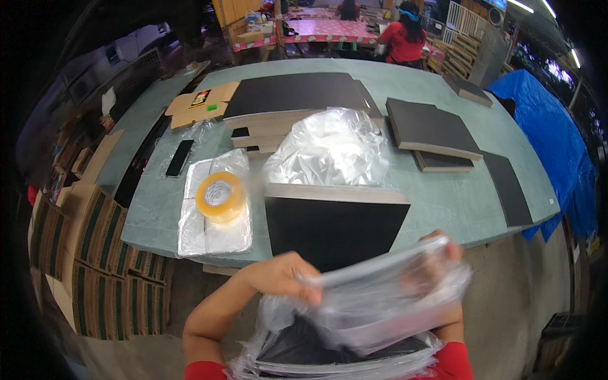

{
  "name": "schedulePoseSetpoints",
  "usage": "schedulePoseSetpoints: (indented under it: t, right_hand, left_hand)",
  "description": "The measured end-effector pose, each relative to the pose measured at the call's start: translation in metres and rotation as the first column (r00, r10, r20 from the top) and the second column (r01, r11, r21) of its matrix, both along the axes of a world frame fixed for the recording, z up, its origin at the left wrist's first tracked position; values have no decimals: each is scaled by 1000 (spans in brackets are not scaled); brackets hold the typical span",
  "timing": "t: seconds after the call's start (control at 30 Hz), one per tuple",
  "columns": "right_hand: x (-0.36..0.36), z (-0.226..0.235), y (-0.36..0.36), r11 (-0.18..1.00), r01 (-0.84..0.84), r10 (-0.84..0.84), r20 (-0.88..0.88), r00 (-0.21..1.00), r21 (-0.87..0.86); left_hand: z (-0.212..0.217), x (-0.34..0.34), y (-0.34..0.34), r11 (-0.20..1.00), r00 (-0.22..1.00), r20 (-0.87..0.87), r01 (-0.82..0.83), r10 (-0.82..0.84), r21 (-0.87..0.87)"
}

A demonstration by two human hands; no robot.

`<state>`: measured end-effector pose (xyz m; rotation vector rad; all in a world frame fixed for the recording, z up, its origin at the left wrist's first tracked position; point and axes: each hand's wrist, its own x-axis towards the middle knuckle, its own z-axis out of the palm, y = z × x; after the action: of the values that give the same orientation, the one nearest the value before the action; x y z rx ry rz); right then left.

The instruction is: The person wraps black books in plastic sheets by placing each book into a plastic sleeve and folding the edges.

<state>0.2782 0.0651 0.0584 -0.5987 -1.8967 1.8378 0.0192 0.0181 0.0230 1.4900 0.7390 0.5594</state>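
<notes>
A clear plastic bag [373, 297] stretches between my two hands, blurred by motion. My left hand [288, 278] pinches its near-left edge. At the other end, my right hand [437, 259] grips the bag and shows partly through the film. Just below, close to my body, lies a stack of black flat boards [310, 339] with plastic around it. In front of my hands a black board-like block [335, 228] with a pale edge rests at the table's near side. Behind it sits a crumpled heap of clear plastic [329, 149].
On the green table [437, 215], a yellowish tape roll [220, 196] lies on a packet of plastic sleeves [215, 237] beside a phone [180, 158]. Black board stacks [291, 92] stand farther back, others [434, 126] at right. Cartons [101, 266] fill the lower left; a person [405, 41] is beyond.
</notes>
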Motion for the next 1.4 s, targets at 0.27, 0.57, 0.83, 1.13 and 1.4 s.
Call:
schedulePoseSetpoints:
  t: [0.27, 0.57, 0.83, 1.13, 1.4]
  right_hand:
    - [9, -69, 31, 245, -853, -71, 886, 458, 461]
    - [19, -11, 50, 587, 121, -491, 233, 840, 801]
    - [-5, -53, 31, 349, 302, -636, -13, 772, 887]
    - [43, -49, 41, 415, 325, -607, -8, 795, 850]
    - [82, -146, 48, 799, -45, -6, -84, 996, -599]
  left_hand:
    - [35, 18, -25, 846, 839, -525, 378, -142, 376]
    - [-62, -10, -54, 836, 644, -757, 350, 112, 422]
    - [-23, -69, 22, -172, -19, 175, -323, 984, 931]
    - [1, -38, -17, 306, 374, -214, -207, 902, 929]
    - [-89, -73, -50, 789, 823, 234, -352, 517, -503]
